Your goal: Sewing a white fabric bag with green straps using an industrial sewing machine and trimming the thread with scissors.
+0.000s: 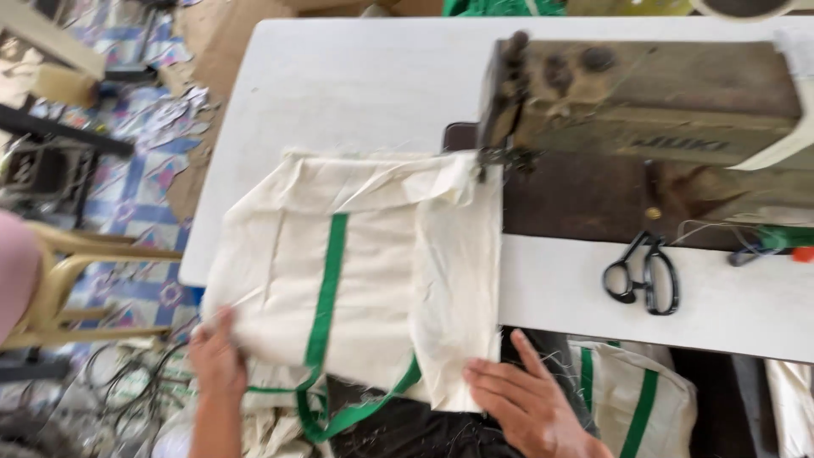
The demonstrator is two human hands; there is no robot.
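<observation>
The white desk [356,76] is carrying an olive-drab metal sewing machine [644,102] toward its far right corner. A cream cloth bag with green straps [356,271] is lying over the near edge, long axis running toward the machine. The left hand [216,360] is pinching its near left corner; the right hand [526,403] is pressing flat and open on its near right corner.

The left hand [217,360] has its fingertips tucked under the cream cloth bag [356,271], so they stay unseen. The right hand [530,407] is cut off at the bottom edge. The sewing machine [644,102] runs out past the right edge, its needle area too blurred to make out. The scissors [642,276] look soft and smeared
</observation>
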